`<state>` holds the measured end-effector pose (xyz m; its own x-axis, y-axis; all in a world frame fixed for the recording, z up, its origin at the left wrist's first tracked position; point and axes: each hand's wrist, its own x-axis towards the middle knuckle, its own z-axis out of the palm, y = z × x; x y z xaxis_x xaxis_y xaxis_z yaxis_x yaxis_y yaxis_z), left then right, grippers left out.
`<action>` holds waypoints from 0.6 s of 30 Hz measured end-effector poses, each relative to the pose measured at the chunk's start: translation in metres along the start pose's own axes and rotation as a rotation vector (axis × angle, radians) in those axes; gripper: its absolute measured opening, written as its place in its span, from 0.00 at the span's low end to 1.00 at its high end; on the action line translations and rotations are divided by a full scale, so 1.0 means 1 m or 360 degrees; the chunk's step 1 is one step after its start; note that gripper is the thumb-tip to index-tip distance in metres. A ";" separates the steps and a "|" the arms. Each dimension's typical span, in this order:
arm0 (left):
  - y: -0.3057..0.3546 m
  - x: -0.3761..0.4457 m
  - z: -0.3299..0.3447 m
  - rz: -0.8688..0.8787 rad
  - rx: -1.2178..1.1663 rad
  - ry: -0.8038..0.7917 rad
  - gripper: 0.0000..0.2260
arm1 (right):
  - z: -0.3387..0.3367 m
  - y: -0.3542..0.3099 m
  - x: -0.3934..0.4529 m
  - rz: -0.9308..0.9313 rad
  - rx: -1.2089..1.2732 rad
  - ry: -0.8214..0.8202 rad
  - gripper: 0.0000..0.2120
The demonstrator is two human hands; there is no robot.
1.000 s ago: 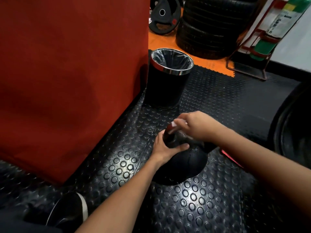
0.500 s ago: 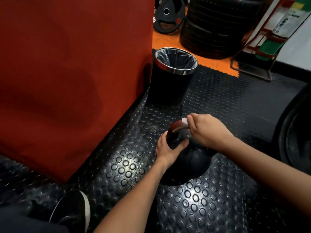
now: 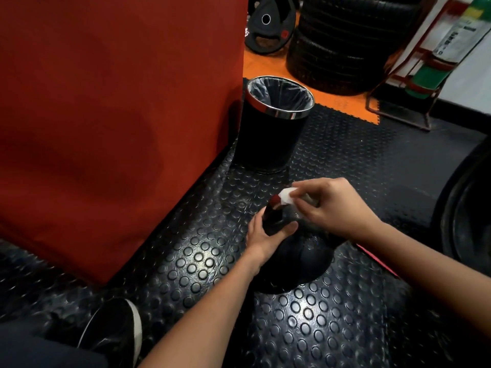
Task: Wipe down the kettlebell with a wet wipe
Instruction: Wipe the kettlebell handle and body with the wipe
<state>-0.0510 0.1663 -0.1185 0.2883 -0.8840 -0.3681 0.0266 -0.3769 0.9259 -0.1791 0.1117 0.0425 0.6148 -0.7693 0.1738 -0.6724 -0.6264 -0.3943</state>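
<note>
A black kettlebell [image 3: 300, 252] with a dark red handle [image 3: 273, 208] stands on the studded rubber floor. My left hand [image 3: 265, 235] grips the left post of the handle, thumb across its front. My right hand [image 3: 334, 205] pinches a small folded white wet wipe [image 3: 287, 196] and presses it on the top of the handle. The right side of the handle is hidden under that hand.
A black waste bin [image 3: 273, 131] with a chrome rim and liner stands just beyond the kettlebell. A big red padded block [image 3: 114, 102] fills the left. Stacked tyres [image 3: 342, 43], a weight plate [image 3: 268, 22] and a red rack [image 3: 414, 83] lie behind. My shoe [image 3: 111, 333] is at lower left.
My right hand has slid the wipe along the top of the handle, first right and then back towards the left end. My left hand has kept its grip.
</note>
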 end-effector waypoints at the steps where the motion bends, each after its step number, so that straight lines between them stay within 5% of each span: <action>1: -0.001 0.001 0.000 -0.0001 -0.0011 0.0013 0.48 | 0.002 -0.002 0.002 -0.0007 -0.0052 -0.0023 0.08; 8: -0.004 0.006 0.000 -0.0051 0.0055 -0.0017 0.51 | 0.035 -0.005 0.015 -0.0349 -0.0854 -0.0354 0.23; 13: 0.000 0.001 0.000 -0.0027 0.0005 -0.0014 0.51 | 0.009 -0.007 0.009 -0.0299 -0.0752 -0.0368 0.35; 18: -0.006 0.004 -0.002 -0.0029 -0.0002 -0.0025 0.49 | 0.030 -0.017 0.024 -0.0365 -0.0799 -0.0267 0.22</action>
<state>-0.0478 0.1656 -0.1250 0.2724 -0.8812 -0.3865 0.0329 -0.3929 0.9190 -0.1406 0.1075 0.0260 0.7973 -0.6021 0.0428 -0.6024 -0.7891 0.1203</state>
